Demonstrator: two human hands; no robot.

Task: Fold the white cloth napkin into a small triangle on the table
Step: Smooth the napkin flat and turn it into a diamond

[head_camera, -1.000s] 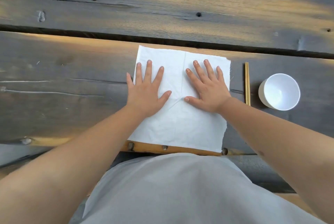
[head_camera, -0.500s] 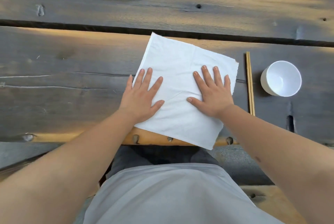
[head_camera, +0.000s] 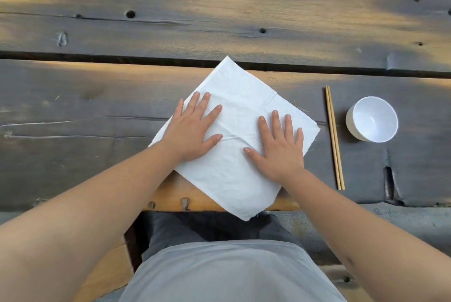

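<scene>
The white cloth napkin point(head_camera: 234, 96) lies flat and unfolded on the dark wooden table point(head_camera: 73, 106), turned like a diamond with one corner pointing away from me and the near corner hanging a little over the table's front edge. My left hand point(head_camera: 192, 128) presses flat on its left side, fingers straight and spread. On the napkin's right side, my right hand point(head_camera: 278, 145) also lies flat with straight fingers. Faint creases run across the cloth between the hands.
A pair of wooden chopsticks point(head_camera: 334, 138) lies to the right of the napkin, pointing away from me. A white bowl point(head_camera: 372, 118) stands upright just right of them. A dark gap point(head_camera: 97, 57) between planks runs across the table behind the napkin.
Both flat hands have turned the napkin clockwise from a square-on position to a diamond. Its far corner now reaches the gap between the planks.
</scene>
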